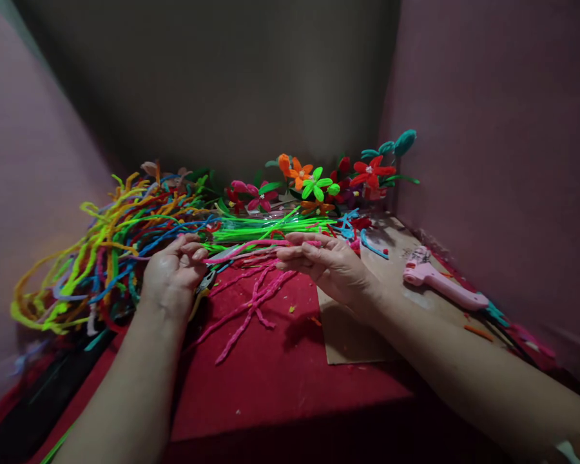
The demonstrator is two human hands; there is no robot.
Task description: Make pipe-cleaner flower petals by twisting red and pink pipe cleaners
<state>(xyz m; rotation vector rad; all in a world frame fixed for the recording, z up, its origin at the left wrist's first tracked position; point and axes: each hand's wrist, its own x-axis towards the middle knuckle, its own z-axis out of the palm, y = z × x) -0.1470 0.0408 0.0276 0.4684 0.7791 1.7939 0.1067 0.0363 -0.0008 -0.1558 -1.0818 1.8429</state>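
Observation:
A pink pipe cleaner stretches between my two hands above the red cloth. My left hand is closed, pinching its left end in the fingertips. My right hand has its fingers fairly straight and pressed together, with the other end of the pipe cleaner between them. Below, more pink pipe cleaners lie crossed over one another on the cloth. By my left wrist, a cutting tool is partly hidden by the hand. Bright green pipe cleaners lie behind my hands in clear plastic.
At left lies a large tangle of multicoloured pipe cleaners. Finished pipe-cleaner flowers stand along the back. On the right, a pink glue gun rests on a board, near a cardboard piece. Walls close in both sides of the red-covered table.

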